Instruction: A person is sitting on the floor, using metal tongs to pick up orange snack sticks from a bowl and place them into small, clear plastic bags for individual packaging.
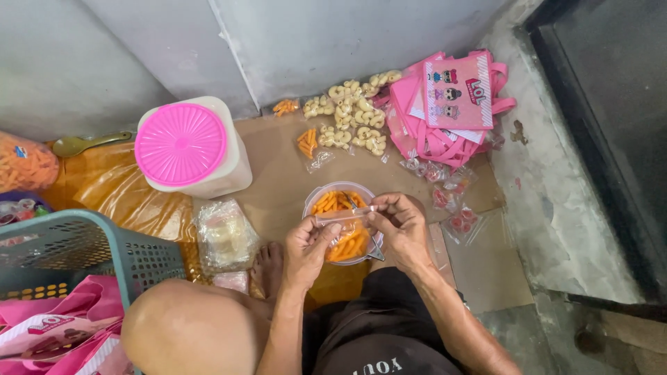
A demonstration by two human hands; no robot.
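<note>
A seated person's left hand (308, 244) and right hand (401, 226) pinch the ends of a small clear plastic bag (345, 217) above a bowl (314, 199) of orange snack sticks on the floor. A loose pinch could spill snacks.

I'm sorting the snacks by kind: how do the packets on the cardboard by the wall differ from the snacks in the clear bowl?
The packets by the wall mostly hold pale, curled pieces; the clear bowl holds orange sticks. The packets lie scattered on the cardboard untouched; the bowl sits under both hands, left hand and right hand. A few packets hold orange pieces too.
</note>
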